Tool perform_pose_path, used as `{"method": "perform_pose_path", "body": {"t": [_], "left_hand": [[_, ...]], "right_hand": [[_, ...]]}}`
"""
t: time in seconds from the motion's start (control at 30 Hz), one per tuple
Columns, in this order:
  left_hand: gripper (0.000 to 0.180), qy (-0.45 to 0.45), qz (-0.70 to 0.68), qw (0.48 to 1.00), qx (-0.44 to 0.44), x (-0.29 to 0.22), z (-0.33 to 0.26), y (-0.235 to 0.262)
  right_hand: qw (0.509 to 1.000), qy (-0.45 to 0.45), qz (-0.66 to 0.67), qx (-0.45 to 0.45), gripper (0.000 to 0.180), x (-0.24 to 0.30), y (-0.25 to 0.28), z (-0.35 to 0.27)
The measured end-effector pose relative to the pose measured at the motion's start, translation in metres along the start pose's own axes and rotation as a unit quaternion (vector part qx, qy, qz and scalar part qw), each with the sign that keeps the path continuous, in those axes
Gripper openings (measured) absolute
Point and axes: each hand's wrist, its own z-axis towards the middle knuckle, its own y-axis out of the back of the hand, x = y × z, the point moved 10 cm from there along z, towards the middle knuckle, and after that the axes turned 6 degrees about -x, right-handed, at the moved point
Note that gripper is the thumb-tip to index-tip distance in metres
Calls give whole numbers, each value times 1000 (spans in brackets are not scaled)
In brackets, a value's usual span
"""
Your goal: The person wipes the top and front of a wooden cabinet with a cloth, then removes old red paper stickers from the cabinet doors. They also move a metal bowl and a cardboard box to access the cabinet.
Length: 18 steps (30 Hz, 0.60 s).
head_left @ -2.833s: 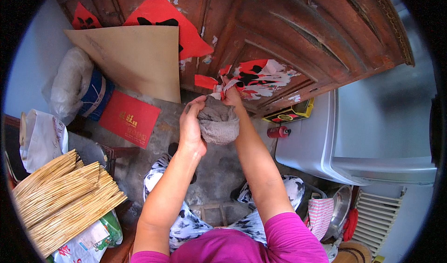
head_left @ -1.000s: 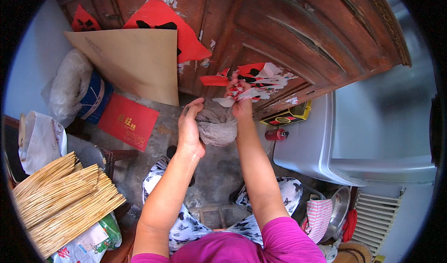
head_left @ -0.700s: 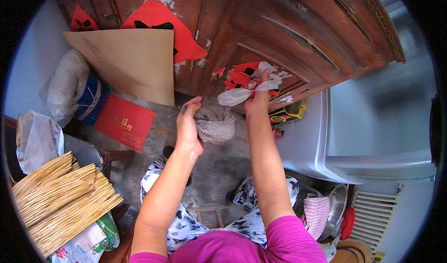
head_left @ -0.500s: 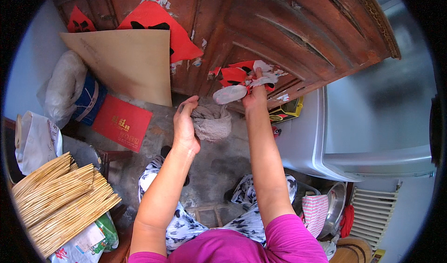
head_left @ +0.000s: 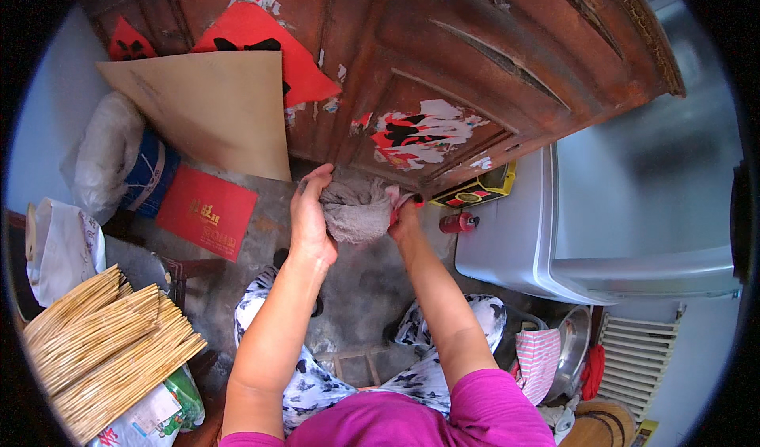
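Cupping a grey cloth bundle (head_left: pixel 352 214) against the pressed-together fingers of the left hand (head_left: pixel 310 217), presumably to prevent sagging, and seemingly pinching torn paper scraps (head_left: pixel 395 197) in the partly hidden fingers of the right hand (head_left: pixel 407 217), beside the bundle.

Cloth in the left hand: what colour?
The cloth is greyish-brown, without any printed pattern visible; see the head view.

A gray cloth (head_left: pixel 354 214) is bunching roundly in the left hand (head_left: pixel 311 219). Torn paper (pinkish-white) (head_left: pixel 393 197) is showing beside it at the right hand (head_left: pixel 406 219); ragged red, black and white paper (head_left: pixel 423 133) is clinging to the door (head_left: pixel 467 75).
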Motion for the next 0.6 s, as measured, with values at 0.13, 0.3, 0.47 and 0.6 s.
{"method": "perform_pose_path", "body": {"t": [0.13, 0.3, 0.47, 0.6], "left_hand": [[37, -5, -6, 1000, -14, -9, 2, 12], [37, 4, -9, 1000, -7, -2, 1, 6], [34, 13, -18, 1000, -10, -2, 5, 9], [32, 11, -18, 1000, -4, -3, 3, 6]], "right_hand": [[995, 74, 17, -64, 28, 20, -35, -5], [990, 99, -89, -49, 26, 32, -75, -2], [999, 15, 2, 32, 29, -2, -128, 4], [985, -68, 130, 93, 28, -5, -154, 15]]}}
